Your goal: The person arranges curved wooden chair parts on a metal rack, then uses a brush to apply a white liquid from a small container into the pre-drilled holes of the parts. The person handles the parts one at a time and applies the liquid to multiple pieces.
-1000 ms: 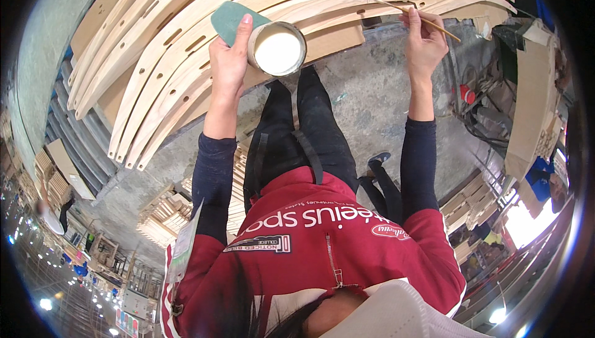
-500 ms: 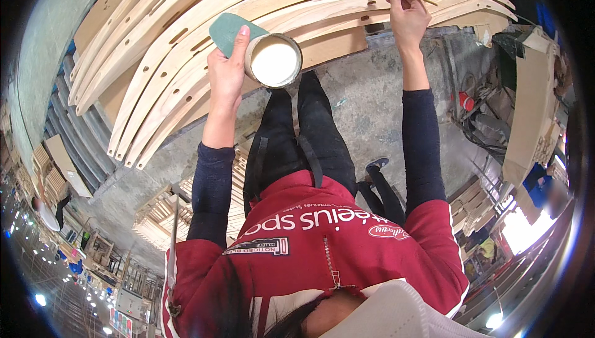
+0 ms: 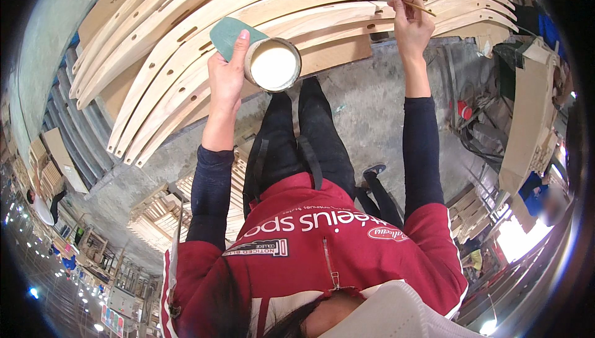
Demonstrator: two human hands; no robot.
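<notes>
while left hand (image 3: pixel 226 74) grips a tub (image 3: pixel 273 65) and green pad (image 3: pixel 228 33) — right hand (image 3: pixel 410 25) pinches a stick (image 3: pixel 403 2).

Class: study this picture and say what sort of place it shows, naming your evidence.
Probably a furniture or woodworking workshop: stacked curved wooden slats, more wooden parts piled on the concrete floor, and a thin stick in the right hand.

Grey concrete floor (image 3: pixel 372 99) spreads beneath me. Stacks of slatted wooden frames (image 3: pixel 158 217) stand at my left, tall boards (image 3: pixel 527 121) lean at my right, and bright light (image 3: pixel 517 239) glares low beyond them.
</notes>
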